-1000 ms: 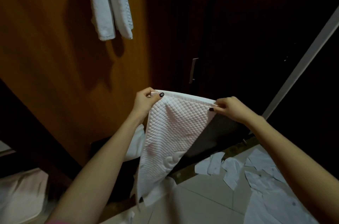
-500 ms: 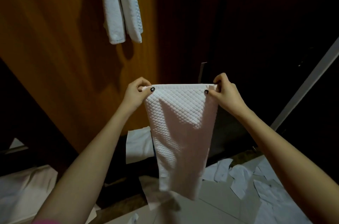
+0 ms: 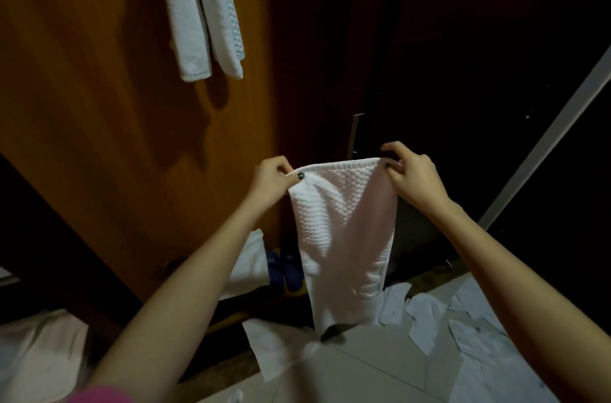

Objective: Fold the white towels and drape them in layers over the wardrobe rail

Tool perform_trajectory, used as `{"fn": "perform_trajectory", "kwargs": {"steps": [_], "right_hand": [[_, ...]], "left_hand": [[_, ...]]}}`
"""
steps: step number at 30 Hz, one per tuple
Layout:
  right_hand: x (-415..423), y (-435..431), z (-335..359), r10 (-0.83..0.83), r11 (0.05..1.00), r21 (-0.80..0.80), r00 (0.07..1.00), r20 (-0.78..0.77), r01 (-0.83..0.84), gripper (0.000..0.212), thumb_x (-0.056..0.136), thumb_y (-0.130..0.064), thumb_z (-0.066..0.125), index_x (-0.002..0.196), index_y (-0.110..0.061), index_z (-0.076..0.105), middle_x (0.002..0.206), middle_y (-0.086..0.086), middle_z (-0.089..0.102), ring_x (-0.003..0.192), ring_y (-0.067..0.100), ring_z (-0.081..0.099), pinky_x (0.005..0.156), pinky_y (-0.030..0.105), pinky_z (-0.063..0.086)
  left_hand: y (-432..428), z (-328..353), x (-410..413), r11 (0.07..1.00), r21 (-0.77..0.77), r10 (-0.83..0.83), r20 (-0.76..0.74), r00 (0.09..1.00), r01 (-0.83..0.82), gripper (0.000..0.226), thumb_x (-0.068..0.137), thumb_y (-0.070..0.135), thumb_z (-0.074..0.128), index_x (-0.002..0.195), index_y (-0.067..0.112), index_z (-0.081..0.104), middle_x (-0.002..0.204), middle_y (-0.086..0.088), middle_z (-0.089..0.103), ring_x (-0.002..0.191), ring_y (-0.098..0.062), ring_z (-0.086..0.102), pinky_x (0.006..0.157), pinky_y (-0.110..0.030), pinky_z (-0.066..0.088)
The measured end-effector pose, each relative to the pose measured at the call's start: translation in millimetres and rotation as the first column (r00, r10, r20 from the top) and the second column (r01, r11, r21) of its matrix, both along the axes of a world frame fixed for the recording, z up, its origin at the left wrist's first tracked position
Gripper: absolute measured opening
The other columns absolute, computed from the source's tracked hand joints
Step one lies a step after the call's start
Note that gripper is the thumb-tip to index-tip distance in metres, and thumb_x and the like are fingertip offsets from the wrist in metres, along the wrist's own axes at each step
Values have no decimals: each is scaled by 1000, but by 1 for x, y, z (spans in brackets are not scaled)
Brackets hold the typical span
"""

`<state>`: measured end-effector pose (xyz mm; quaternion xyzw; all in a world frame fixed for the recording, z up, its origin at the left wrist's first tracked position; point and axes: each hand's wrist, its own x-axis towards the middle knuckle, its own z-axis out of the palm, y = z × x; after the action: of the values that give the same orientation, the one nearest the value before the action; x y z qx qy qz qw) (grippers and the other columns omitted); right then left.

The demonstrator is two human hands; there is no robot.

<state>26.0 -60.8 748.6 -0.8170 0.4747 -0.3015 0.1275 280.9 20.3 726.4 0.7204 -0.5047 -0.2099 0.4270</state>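
Both hands hold the white towel (image 3: 344, 237) up before the dark wardrobe: the left hand (image 3: 269, 179) and the right hand (image 3: 411, 176) each pinch a top corner. It hangs limp, likely light and soft; those top corners look the surest hold.

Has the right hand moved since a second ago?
Yes. The right hand has risen: it was below the metal door handle, and now its fingertips are level with the handle's lower end. It pinches the white towel by its top corner.
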Motion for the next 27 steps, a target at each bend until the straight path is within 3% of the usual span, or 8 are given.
{"fn": "perform_trajectory", "kwargs": {"steps": [2,5,9,12,14,18,23,27], "right_hand": [[-1,-1,1,45,990,133,995,85,-56,46,93,-10,55,132,-34,57,87,-1,72,65,7,65,59,26,56],[-2,6,-1,157,932,290,962,222,-219,41,93,-6,58,118,-38,65,108,-7,72,90,10,70,81,35,59],[8,24,7,253,879,312,907,337,-361,31,93,-7,60,107,-33,70,100,-1,72,85,14,69,75,28,58],[21,33,16,289,860,287,867,407,-422,30,92,-6,61,107,-30,71,95,9,72,79,28,68,67,36,59],[28,36,24,320,815,320,836,447,-483,22,91,-5,63,101,-23,72,87,1,75,74,17,71,63,26,56],[42,38,35,394,698,497,856,335,-516,27,85,-4,71,103,-22,63,91,-7,76,94,6,71,85,24,54],[63,44,44,474,872,122,880,31,-474,15,94,-24,63,92,-13,73,75,-6,68,72,4,64,68,30,53],[85,39,48,449,859,-197,880,-157,-473,20,89,-34,66,90,-15,72,97,-2,51,93,11,44,79,33,42]], "left_hand": [[-7,2,-15,998,-9,58,-219,974,-62,15,83,9,74,79,1,62,65,-2,57,52,-3,52,42,-9,37],[-11,9,-29,997,-43,41,-429,902,-65,11,84,3,71,88,-5,65,71,-4,60,60,-7,56,47,-9,43],[-14,18,-34,996,-61,-90,-501,861,68,11,84,-2,68,95,-2,69,76,-5,65,63,-5,62,56,-13,50],[-16,23,-30,989,-111,-146,-585,798,100,10,85,-1,68,94,2,70,80,-4,68,73,-11,65,63,-18,53],[-15,26,-25,983,-152,-178,-621,763,105,9,85,-1,68,88,7,71,81,-2,70,76,-11,66,67,-21,54],[-11,30,-10,982,-159,-180,-598,781,105,11,84,2,70,86,12,73,84,-3,72,81,-15,67,76,-29,54],[-2,32,7,977,-148,-211,-626,750,151,14,84,2,69,94,11,74,88,-4,75,84,-16,68,73,-26,55],[10,41,19,929,-200,-357,-697,621,310,26,87,-1,62,112,2,68,103,-12,73,96,-21,70,82,-27,57]]}}
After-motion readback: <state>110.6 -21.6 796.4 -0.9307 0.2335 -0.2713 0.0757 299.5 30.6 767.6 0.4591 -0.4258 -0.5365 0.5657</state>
